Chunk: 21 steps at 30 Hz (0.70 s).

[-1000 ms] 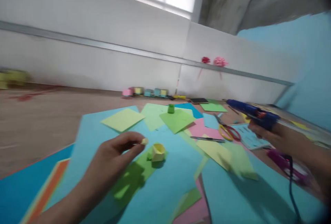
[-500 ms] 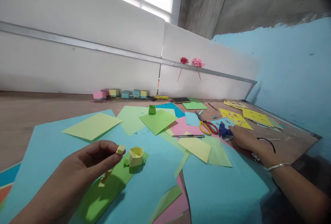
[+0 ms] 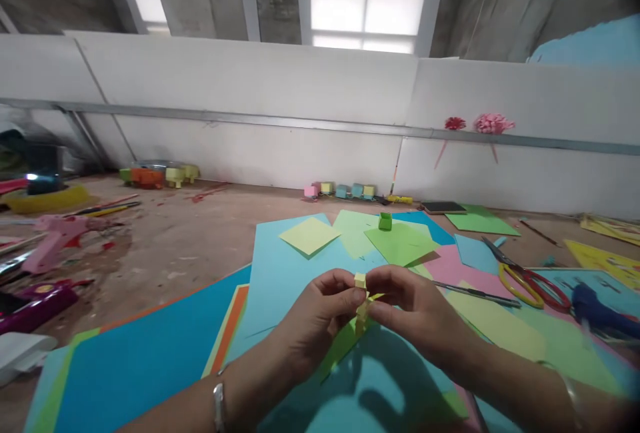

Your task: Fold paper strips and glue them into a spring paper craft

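Both my hands meet over the blue paper, around a small pale-yellow paper cube (image 3: 360, 280). My left hand (image 3: 313, 320) pinches the cube between thumb and forefinger. From the other side my right hand (image 3: 423, 316) has its bent forefinger against the cube and its thumb lower, by a stepped yellow paper piece (image 3: 361, 316). A green paper piece (image 3: 345, 346) lies beneath the hands. The fingers mostly hide the yellow paper cup behind them.
Glue gun (image 3: 603, 310), scissors (image 3: 525, 280) and knife (image 3: 480, 293) lie right among coloured sheets. A green paper box (image 3: 385, 221) stands behind my hands. Several paper blocks (image 3: 343, 191) line the white panel. At left lie a pink glue gun (image 3: 55, 236) and purple tool (image 3: 37, 303).
My right hand has left the blue glue gun on the right and come to the cube in my left hand. The view has swung left.
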Motion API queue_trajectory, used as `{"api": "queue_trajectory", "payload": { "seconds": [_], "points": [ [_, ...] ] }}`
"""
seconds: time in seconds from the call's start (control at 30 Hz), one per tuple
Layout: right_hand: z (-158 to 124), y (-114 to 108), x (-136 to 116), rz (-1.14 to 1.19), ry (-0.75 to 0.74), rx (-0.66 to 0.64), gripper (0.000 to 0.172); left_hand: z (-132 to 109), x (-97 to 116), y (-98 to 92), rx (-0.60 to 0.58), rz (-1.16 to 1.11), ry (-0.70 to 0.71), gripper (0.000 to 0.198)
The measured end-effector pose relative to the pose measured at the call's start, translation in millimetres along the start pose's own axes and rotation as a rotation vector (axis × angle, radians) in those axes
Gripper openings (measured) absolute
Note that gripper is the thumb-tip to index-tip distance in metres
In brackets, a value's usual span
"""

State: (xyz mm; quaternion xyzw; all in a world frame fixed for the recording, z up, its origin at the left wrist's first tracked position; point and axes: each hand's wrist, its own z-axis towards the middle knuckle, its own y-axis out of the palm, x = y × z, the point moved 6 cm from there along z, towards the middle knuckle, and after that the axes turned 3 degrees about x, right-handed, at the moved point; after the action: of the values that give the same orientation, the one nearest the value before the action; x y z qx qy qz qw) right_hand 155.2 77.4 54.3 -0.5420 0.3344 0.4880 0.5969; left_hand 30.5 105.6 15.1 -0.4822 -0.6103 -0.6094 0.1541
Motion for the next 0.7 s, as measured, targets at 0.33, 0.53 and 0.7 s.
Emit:
{"api": "queue_trajectory", "payload": {
  "seconds": [0.33,0.53,0.7],
  "points": [
    [22.5,-11.9,-17.3,-0.020,-0.122,0.082,0.011,9.1,20.1,-9.8,0.000,0.413,0.165,0.037],
    [36.1,-34.7,-16.7,-0.508,-0.244,-0.108,0.015,23.5,21.0,-13.4,0.005,1.252,0.499,0.070],
    [33.1,-32.9,-11.9,-0.594,-0.334,-0.143,0.019,31.4,2.2,-5.7,-0.160,1.407,0.523,0.072]
  ]
}}
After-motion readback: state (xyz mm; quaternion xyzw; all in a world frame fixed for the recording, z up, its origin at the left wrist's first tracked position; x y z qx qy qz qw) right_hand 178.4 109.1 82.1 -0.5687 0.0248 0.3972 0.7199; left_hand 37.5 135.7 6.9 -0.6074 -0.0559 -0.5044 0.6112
